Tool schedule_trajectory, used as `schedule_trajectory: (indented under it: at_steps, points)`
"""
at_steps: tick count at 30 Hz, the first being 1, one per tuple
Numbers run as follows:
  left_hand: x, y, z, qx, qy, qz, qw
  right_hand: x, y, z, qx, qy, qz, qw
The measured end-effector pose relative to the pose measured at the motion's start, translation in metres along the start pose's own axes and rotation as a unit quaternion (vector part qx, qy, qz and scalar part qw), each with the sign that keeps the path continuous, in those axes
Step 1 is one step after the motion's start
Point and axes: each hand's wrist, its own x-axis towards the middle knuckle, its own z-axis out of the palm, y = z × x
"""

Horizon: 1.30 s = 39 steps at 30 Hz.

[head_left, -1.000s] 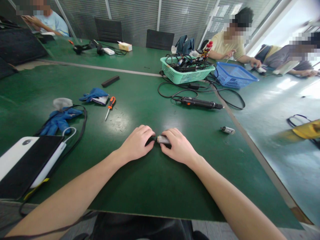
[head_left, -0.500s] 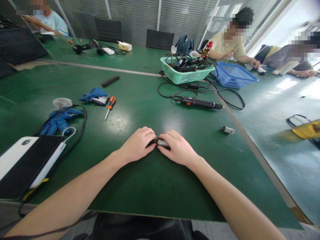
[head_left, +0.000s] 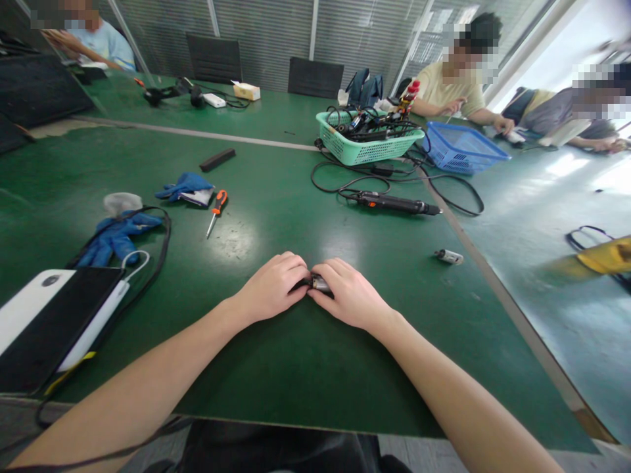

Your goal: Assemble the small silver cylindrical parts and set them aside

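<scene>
My two hands meet on the green table [head_left: 296, 368] a little ahead of me. My left hand [head_left: 273, 286] is curled, its fingertips pinching the dark end of a small part. My right hand [head_left: 345, 292] is closed round the silver metal cylinder [head_left: 319, 284], of which only a short piece shows between the hands. The two pieces touch where my hands meet. Off to the right lies a second small silver cylinder [head_left: 448, 256], loose on the table.
An orange-handled screwdriver [head_left: 217, 209], blue gloves [head_left: 121, 235] and a white device with a black pad [head_left: 54, 315] lie left. A corded electric screwdriver [head_left: 394, 203], a green basket [head_left: 367, 141] and a blue basket [head_left: 461, 148] stand beyond. Other people sit at the far side.
My hands have drawn closer together. The silver cylinder that showed between them a second ago is now almost wholly covered by my right fingers.
</scene>
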Motion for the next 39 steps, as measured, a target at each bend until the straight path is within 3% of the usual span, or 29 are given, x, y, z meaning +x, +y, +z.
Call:
schedule_trajectory:
  at_steps: [23,39]
  points:
    - [0.001,0.001,0.001,0.019,-0.005,-0.010,1.000,0.000,-0.002,0.004,-0.026,0.016,0.000,1.000]
    - [0.001,0.001,0.000,0.022,-0.011,-0.009,1.000,0.000,-0.004,0.011,-0.036,0.041,0.062,0.997]
